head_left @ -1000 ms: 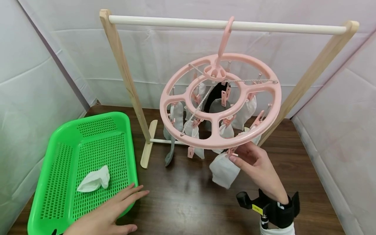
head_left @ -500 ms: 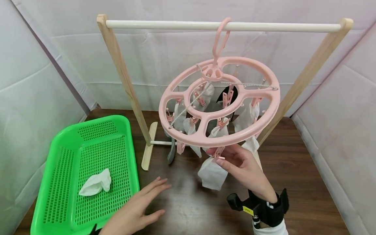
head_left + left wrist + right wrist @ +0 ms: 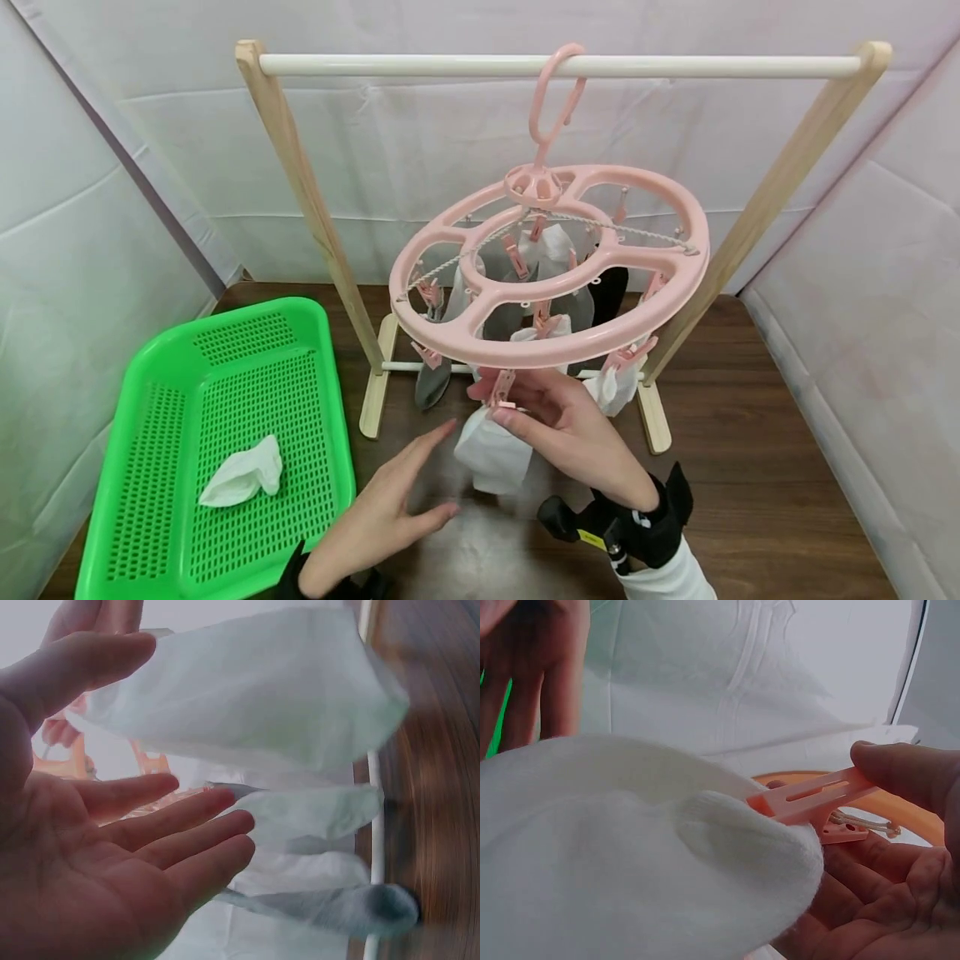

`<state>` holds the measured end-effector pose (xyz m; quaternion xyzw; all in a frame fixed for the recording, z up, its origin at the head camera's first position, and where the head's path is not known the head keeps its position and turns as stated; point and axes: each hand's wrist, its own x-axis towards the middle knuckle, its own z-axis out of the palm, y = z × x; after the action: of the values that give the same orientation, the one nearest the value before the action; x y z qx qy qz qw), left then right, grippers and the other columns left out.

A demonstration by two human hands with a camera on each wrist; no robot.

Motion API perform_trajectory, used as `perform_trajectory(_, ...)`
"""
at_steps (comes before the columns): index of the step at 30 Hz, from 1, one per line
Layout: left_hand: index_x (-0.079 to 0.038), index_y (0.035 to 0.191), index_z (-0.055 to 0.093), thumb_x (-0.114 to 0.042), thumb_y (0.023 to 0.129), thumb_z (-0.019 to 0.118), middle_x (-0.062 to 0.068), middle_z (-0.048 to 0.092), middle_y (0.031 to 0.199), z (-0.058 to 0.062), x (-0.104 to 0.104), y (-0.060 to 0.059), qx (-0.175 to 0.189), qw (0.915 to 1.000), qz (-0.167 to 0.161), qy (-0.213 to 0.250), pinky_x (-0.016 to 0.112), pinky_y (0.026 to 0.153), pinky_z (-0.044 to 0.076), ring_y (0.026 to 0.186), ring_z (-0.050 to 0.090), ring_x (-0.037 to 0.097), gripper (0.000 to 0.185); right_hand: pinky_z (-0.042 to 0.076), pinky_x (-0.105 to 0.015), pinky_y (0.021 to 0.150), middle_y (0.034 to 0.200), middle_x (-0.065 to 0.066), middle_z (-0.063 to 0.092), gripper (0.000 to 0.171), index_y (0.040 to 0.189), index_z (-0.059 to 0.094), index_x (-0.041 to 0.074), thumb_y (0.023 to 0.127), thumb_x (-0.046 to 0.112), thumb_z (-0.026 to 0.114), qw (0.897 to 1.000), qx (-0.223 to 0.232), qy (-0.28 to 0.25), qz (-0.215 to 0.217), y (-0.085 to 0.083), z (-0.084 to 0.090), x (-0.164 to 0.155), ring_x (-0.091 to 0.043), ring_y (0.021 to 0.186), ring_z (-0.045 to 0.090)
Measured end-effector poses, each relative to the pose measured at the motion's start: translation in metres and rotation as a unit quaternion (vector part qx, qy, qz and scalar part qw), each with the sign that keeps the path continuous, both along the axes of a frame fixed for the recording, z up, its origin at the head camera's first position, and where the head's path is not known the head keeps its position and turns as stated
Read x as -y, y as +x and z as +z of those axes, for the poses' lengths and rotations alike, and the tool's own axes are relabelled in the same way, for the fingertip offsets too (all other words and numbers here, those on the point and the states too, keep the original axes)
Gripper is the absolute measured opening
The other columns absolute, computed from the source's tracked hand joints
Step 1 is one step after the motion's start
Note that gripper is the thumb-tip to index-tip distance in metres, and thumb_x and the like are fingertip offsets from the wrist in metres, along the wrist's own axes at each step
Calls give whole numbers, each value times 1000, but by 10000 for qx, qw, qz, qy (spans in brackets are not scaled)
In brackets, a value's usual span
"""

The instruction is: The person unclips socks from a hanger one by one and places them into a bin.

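Observation:
A round pink drying hanger [image 3: 517,350] hangs tilted from a white bar. My right hand [image 3: 573,429] pinches a pink clothespin [image 3: 502,387] at the hanger's front edge between thumb and fingers. That clothespin bites the edge of a white sock [image 3: 493,454], which dangles below it; the right wrist view shows the sock [image 3: 630,855] close up. My left hand [image 3: 386,517] is just left of this sock, fingers extended and thumb apart. Whether its fingertips touch the cloth I cannot tell. More white, grey and black socks hang from other clothespins, partly hidden by the rings.
A green perforated basket [image 3: 341,433] stands at the left with one white sock [image 3: 243,473] in it. The wooden stand has a left post [image 3: 307,192], a right post [image 3: 772,200], a white top bar [image 3: 420,65] and feet on the dark table [image 3: 772,500].
My right hand has moved left with the clothespin and its sock, turning the hanger round. My left hand has come right, away from the basket and up to the sock.

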<state>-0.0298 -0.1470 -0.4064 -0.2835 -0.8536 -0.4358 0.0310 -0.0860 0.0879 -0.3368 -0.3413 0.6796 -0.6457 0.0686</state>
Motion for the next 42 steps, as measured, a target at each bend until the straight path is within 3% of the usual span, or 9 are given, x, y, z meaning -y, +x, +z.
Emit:
perform_trajectory(3,-7,150,33,-9,83,77,7,43,147,-1,-3,-9,356,9978,-79,551,42,103,39,131,43,23,80,48,-39,92,119,-8,64,33,129,56,3,96,3,59,10000,3,-37,81,-1,4,8,-26,112,60)
perform_trajectory(7,-10,147,37,-7,87,73,6,51,138,-2,-8,-18,894,9878,-179,1261,39,99,43,123,51,20,71,47,-40,94,118,-10,65,31,126,58,2,95,2,59,9995,24,-215,217,-4,6,16,-28,112,60)
perform_trajectory(13,-7,138,48,-7,92,66,10,62,119,-2,-14,-26,1183,9785,-120,1685,33,81,52,102,62,18,49,48,-39,92,116,-13,65,31,126,56,-2,95,1,59,9982,141,-395,419,-8,7,24,-32,110,60)
perform_trajectory(18,-2,133,54,-5,99,54,4,58,88,-2,-19,-28,1201,9788,240,1640,27,66,42,75,52,11,35,49,-38,89,115,-14,66,31,125,56,-3,95,2,60,9976,229,-429,497,-12,6,27,-31,110,61)
perform_trajectory(22,2,130,57,-1,101,47,-2,43,75,-5,-21,-30,998,9822,472,1518,29,65,34,69,43,12,31,50,-38,87,114,-16,66,30,123,56,-4,95,2,61,9969,237,-442,601,-16,6,28,-30,109,62)
perform_trajectory(27,2,132,56,3,100,45,8,65,102,-8,-24,-34,912,9823,718,1472,29,74,41,89,55,14,34,50,-40,89,115,-14,67,30,123,58,-6,94,0,62,9969,89,-315,716,-24,4,29,-28,109,62)
perform_trajectory(31,1,135,54,5,99,45,15,59,129,-9,-25,-38,1025,9788,969,1482,36,90,45,114,55,21,38,49,-39,90,118,-14,66,30,124,59,-6,94,-1,60,9956,41,-260,895,-31,2,27,-27,111,61)
perform_trajectory(36,0,133,56,7,98,45,15,61,126,-10,-24,-39,1009,9778,1212,1376,38,87,46,107,57,21,38,50,-37,87,118,-17,65,28,122,61,-6,95,2,60,9938,208,-445,997,-37,2,25,-29,108,62)
perform_trajectory(42,-3,128,61,5,98,46,14,66,95,-10,-18,-35,853,9787,1482,1139,33,76,44,88,58,17,34,51,-32,80,98,-9,71,27,107,65,-11,92,12,66,9977,358,-495,293,-39,3,20,-17,93,65)
